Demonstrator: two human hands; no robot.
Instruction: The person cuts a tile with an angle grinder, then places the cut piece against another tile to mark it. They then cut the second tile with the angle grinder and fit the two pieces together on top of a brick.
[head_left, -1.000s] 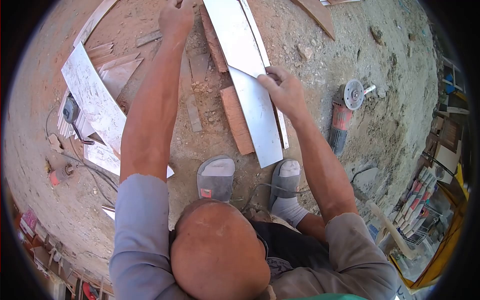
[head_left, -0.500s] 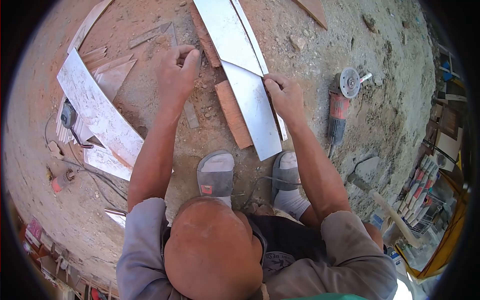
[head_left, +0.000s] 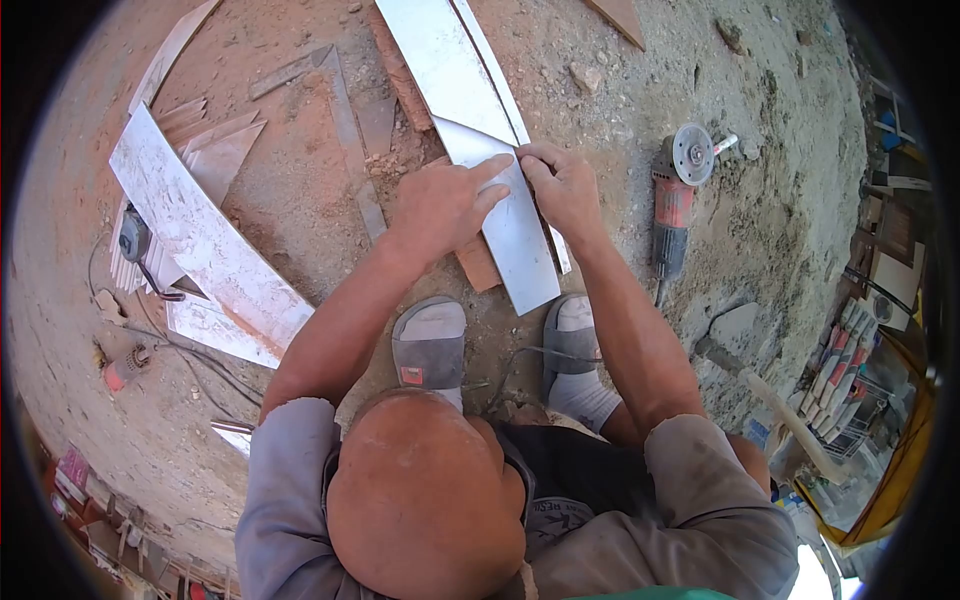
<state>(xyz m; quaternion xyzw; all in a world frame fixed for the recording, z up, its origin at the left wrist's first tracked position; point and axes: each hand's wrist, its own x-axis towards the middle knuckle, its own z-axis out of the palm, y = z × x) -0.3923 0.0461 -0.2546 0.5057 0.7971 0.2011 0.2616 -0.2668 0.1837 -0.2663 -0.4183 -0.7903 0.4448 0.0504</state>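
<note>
A long white tile strip (head_left: 522, 265) lies on the ground in front of my feet, and a diagonal seam crosses it where another white piece (head_left: 440, 65) meets it. A narrow white strip (head_left: 492, 62) runs along the right side. My right hand (head_left: 565, 195) has its fingers curled and pinched at the tile's right edge, by the seam's end; the fingertips are partly hidden. Over the tile's left edge reaches my left hand (head_left: 445, 205), with index finger and thumb stretched apart and nothing seen in it. Reddish blocks (head_left: 478, 265) show beneath the tile.
An angle grinder (head_left: 675, 200) lies to the right, near a trowel-like tool (head_left: 770, 395) with a long handle. On the left are a stack of tile pieces (head_left: 225, 160), a large white tile (head_left: 190, 220), a tape measure (head_left: 133, 238) and cables. A metal square (head_left: 345, 120) lies ahead.
My left hand has moved right and toward me, from above the bare ground onto the white tile, and its index finger has stretched out. My right hand stays at the tile's edge.
</note>
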